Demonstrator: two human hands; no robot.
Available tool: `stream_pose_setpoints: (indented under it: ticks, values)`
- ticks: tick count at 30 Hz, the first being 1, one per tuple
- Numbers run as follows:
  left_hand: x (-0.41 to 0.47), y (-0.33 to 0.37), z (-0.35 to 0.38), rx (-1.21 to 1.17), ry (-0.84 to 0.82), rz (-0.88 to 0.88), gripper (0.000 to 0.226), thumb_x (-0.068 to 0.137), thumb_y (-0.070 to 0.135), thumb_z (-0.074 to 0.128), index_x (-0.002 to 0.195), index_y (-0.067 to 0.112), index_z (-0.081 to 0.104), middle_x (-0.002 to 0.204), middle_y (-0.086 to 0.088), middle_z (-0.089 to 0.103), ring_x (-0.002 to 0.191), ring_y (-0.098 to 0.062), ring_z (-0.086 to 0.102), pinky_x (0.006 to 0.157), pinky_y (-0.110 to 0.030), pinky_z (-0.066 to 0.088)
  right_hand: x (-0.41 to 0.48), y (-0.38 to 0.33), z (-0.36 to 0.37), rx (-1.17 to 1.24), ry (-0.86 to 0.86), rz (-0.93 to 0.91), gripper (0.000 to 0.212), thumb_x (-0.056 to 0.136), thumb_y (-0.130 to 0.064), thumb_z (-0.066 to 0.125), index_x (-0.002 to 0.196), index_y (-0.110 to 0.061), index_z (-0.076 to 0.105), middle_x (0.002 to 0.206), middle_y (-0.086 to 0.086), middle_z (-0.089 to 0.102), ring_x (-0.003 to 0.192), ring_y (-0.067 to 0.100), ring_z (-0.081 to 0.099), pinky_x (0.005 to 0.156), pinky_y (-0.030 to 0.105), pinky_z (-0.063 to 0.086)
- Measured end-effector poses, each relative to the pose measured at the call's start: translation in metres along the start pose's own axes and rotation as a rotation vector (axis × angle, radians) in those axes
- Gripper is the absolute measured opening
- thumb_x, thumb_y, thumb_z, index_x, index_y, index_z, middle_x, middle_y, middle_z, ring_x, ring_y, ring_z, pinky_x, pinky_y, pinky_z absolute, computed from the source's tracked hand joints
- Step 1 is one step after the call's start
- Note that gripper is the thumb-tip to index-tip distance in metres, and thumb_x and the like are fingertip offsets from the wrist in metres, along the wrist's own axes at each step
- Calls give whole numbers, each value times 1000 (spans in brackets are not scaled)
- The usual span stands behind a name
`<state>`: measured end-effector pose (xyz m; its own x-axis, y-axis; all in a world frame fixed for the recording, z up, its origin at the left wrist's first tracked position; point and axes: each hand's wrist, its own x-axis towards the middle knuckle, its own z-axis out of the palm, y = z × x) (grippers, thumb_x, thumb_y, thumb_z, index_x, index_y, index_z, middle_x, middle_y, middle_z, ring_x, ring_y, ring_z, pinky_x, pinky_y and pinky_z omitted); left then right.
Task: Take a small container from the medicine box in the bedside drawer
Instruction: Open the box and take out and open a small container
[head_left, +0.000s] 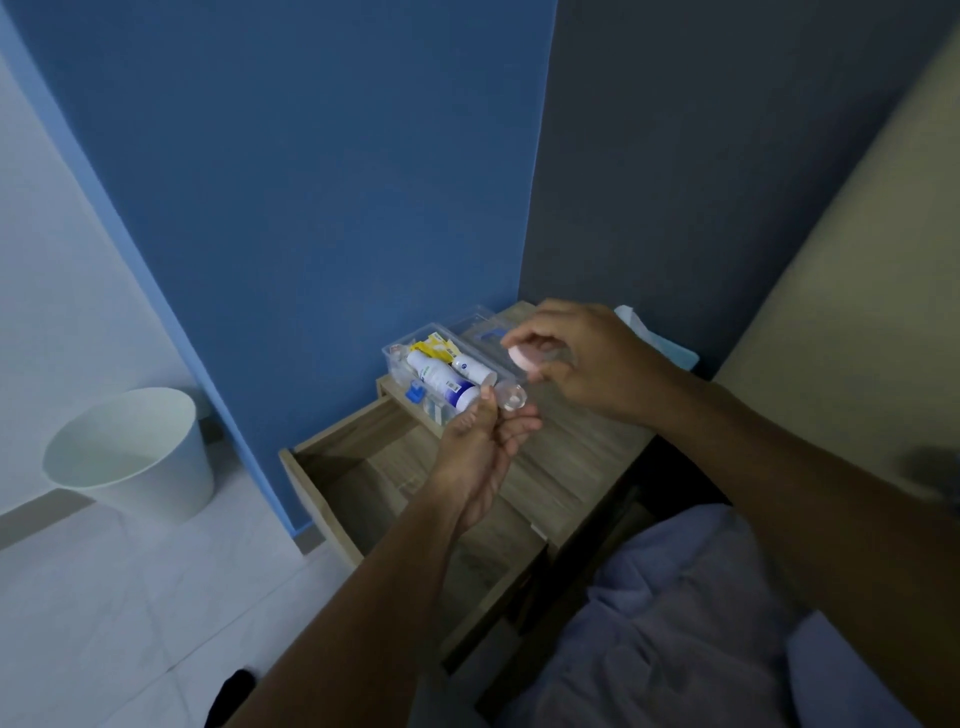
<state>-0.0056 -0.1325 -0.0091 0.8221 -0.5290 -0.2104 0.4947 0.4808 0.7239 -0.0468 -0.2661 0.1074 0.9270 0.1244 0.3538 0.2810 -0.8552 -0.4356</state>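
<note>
A clear plastic medicine box (395, 358) stands open on the wooden bedside table (566, 467), holding white bottles (441, 382) and yellow packets (434, 345). Its clear lid (480, 325) lies behind it. My left hand (480, 447) holds a small clear round container (511, 399) between thumb and fingers, just in front of the box. My right hand (582, 358) hovers above it, pinching a small pink cap (522, 358). The bedside drawer (353, 467) is pulled out to the left and looks bare inside.
A white waste bin (135, 452) stands on the tiled floor at the left. A blue wall rises behind the table. A bed with a blue-grey sheet (691, 623) lies at the lower right. A light blue cloth (660, 338) sits behind my right hand.
</note>
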Motion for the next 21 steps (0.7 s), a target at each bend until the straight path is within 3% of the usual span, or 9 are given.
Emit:
stream_pose_setpoints:
  ticks: [4,8,12,14,19,21]
  values:
    - [5,-4,-11,-42,-51,-28,36,103,23,40,129,2,53,112,-24,65,91,-21,69,96,-33,53,-3,17,5,94,80,98,48,81,-4,76,126,-18,68,105,0,60,95,15,65,88,25,55]
    - [14,-4,-17,-69,-115,-77,35,104,15,37,137,9,49,121,-17,68,112,-26,65,104,-34,47,-17,49,29,141,169,231,41,80,-11,80,120,-18,71,102,-11,56,89,9,66,88,29,58]
    - [32,-6,-22,-87,-103,-101,37,102,14,43,135,-1,47,117,-16,66,113,-27,64,105,-35,46,-37,88,61,201,265,358,38,74,-5,80,107,-22,71,107,-3,59,88,2,64,80,14,55]
    - [42,-8,-23,-44,-101,-107,43,99,14,51,138,-2,45,119,-12,65,116,-26,63,105,-33,46,-48,103,77,255,281,426,38,70,-3,80,95,-28,68,101,-8,60,84,-3,64,73,9,53]
    - [70,-20,-29,175,-120,-53,40,93,9,60,131,5,53,116,-5,69,113,-22,66,99,-29,51,-69,135,123,361,354,593,28,64,-7,82,80,-22,66,86,4,70,73,9,69,69,20,57]
    - [82,-27,-33,265,-106,-13,34,91,8,63,124,7,59,110,-6,72,111,-24,67,99,-32,50,-78,146,140,357,387,667,21,63,-17,83,76,-21,66,74,-2,70,68,9,68,66,17,56]
